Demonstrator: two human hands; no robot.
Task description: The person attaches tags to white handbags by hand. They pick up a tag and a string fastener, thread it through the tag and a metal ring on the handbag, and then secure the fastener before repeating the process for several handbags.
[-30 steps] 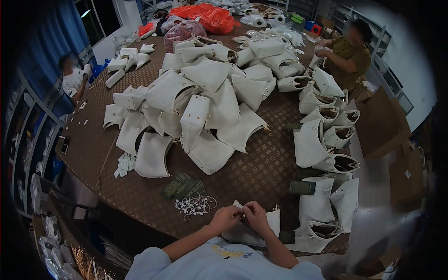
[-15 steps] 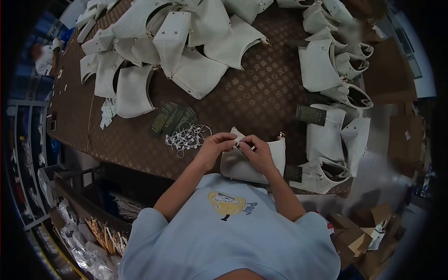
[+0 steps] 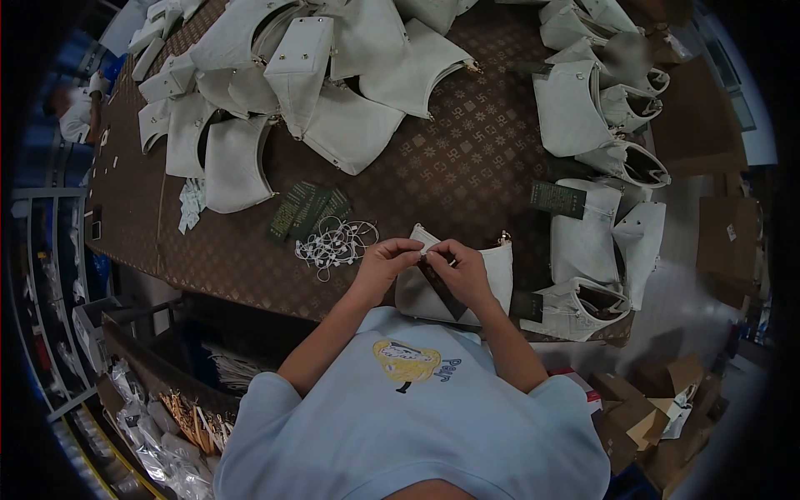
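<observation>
A white handbag (image 3: 492,279) lies on the table in front of me, under both hands. My left hand (image 3: 385,265) is closed in a pinch above its upper left corner. Opposite it, my right hand (image 3: 463,273) pinches too, the fingertips of both almost meeting on a small white tag-string clasp (image 3: 423,250). A dark hang tag (image 3: 444,293) slants across the bag below the fingers. Left of my hands lies a tangle of white tag strings (image 3: 337,247), with dark green printed tags (image 3: 308,208) just behind it.
White handbags (image 3: 350,125) are heaped at the back of the patterned brown table (image 3: 450,179). More bags (image 3: 583,237) line the right side, some with dark tags (image 3: 557,200). Cardboard boxes (image 3: 650,408) stand at lower right. Another person (image 3: 77,112) is at far left.
The dark tag now shows hanging across the bag beneath my fingers. Both hands stay pinched at nearly the same spot, and the view has shifted slightly.
</observation>
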